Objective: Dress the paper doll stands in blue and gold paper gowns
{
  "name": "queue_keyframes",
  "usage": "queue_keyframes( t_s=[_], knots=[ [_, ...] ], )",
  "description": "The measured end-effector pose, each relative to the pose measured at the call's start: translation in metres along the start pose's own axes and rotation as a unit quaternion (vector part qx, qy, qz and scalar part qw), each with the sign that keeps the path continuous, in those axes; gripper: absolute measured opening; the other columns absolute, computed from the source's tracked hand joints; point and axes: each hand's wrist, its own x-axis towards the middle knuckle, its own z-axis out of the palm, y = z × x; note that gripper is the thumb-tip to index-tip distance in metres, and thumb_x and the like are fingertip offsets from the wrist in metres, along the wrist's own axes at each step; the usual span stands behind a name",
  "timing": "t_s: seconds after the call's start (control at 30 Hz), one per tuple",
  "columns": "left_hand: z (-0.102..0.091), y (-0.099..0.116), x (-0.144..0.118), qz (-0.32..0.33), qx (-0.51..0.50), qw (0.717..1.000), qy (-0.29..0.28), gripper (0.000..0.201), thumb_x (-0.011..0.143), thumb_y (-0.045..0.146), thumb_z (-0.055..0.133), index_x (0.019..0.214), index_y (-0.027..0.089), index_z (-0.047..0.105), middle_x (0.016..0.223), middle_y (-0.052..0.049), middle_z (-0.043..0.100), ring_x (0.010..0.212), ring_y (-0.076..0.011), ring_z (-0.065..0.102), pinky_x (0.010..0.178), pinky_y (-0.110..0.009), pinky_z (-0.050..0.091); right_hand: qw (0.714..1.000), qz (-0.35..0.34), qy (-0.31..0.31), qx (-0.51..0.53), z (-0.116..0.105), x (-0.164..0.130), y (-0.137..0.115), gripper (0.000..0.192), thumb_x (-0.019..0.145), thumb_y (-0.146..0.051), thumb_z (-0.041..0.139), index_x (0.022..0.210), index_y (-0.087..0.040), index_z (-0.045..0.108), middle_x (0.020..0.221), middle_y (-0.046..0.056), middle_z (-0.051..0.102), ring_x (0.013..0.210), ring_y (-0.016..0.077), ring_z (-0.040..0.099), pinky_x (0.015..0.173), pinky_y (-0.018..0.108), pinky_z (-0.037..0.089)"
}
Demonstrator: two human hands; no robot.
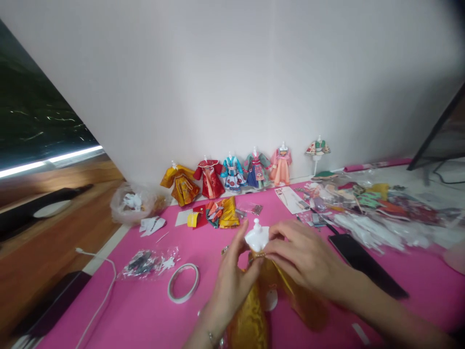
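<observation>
A small white doll-sized mannequin bust (256,236) stands upright between my hands, wrapped at its lower part by a golden-yellow doll garment (250,310). My left hand (232,271) is curled around the bust's left side, with thumb and fingers closing on the garment's upper edge. From the other side, my right hand (301,249) pinches the same edge at the waist. Long golden panels hang below both hands, partly hidden by them. A white disc (271,300) shows between the panels.
Several dressed doll forms, including a red dress (209,178), line the wall. On the pink mat (141,310) lie a tape roll (183,283), a bag of small parts (145,264) and golden fabric (229,213). A black phone (366,265) and bagged fabric pieces (381,198) sit at right.
</observation>
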Motion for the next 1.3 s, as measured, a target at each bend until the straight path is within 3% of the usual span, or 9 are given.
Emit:
queue_keyframes(
  t_s=[0.17, 0.37, 0.6, 0.8, 1.1, 1.3],
  knots=[
    [0.007, 0.0, 0.0, 0.024, 0.044, 0.999, -0.006, 0.061, 0.086, 0.016, 0.062, 0.141, 0.03, 0.042, 0.143, -0.008, 0.054, 0.12, -0.022, 0.06, 0.099, -0.039, 0.05, 0.997, 0.0, -0.044, -0.056, 0.0, -0.004, 0.004, 0.02, 0.099, -0.022, 0.047, 0.088, -0.018, 0.064, 0.087, 0.005, 0.057, 0.078, 0.0212, 0.05, 0.069, 0.034, 0.033],
    [0.013, -0.002, 0.003, 0.075, 0.11, 0.991, 0.016, 0.056, 0.083, 0.02, 0.07, 0.134, 0.024, 0.048, 0.126, -0.008, 0.065, 0.108, -0.0221, 0.065, 0.096, -0.037, 0.051, 0.996, -0.004, -0.058, -0.068, 0.001, -0.008, 0.008, 0.022, 0.1, -0.018, 0.043, 0.083, -0.019, 0.057, 0.083, 0.003, 0.053, 0.075, 0.0202, 0.046, 0.067, 0.034, 0.03],
    [0.011, 0.004, 0.006, 0.046, 0.095, 0.994, 0.023, 0.046, 0.079, 0.018, 0.074, 0.122, 0.025, 0.057, 0.113, -0.005, 0.071, 0.103, -0.0228, 0.067, 0.09, -0.036, 0.052, 0.995, 0.023, -0.079, -0.049, 0.001, -0.006, 0.008, 0.021, 0.1, -0.014, 0.04, 0.085, -0.017, 0.055, 0.085, 0.004, 0.053, 0.076, 0.0203, 0.045, 0.067, 0.034, 0.03],
    [0.006, 0.006, 0.007, 0.039, 0.074, 0.997, 0.002, 0.044, 0.081, 0.022, 0.073, 0.122, 0.023, 0.055, 0.111, -0.005, 0.071, 0.1, -0.0218, 0.067, 0.089, -0.034, 0.053, 0.994, 0.028, -0.096, -0.037, 0.002, -0.002, 0.007, 0.022, 0.1, -0.013, 0.039, 0.087, -0.017, 0.056, 0.087, 0.004, 0.054, 0.078, 0.0202, 0.046, 0.068, 0.034, 0.032],
    [0.002, 0.006, 0.009, 0.032, 0.057, 0.998, 0.001, 0.039, 0.083, 0.033, 0.071, 0.119, 0.023, 0.058, 0.101, -0.006, 0.072, 0.093, -0.0225, 0.067, 0.079, -0.032, 0.056, 0.997, 0.016, -0.065, -0.031, 0.003, 0.003, 0.005, 0.022, 0.098, -0.013, 0.041, 0.085, -0.015, 0.058, 0.083, 0.006, 0.056, 0.077, 0.0212, 0.048, 0.068, 0.035, 0.037],
    [-0.004, 0.005, 0.01, 0.042, -0.011, 0.999, -0.02, 0.034, 0.084, 0.028, 0.071, 0.115, 0.024, 0.057, 0.106, -0.003, 0.072, 0.096, -0.0181, 0.068, 0.083, -0.027, 0.053, 0.987, 0.037, 0.041, 0.151, -0.002, 0.0, 0.016, 0.008, 0.094, -0.017, 0.055, 0.093, -0.016, 0.062, 0.089, 0.004, 0.056, 0.081, 0.0163, 0.055, 0.072, 0.029, 0.044]
  ],
)
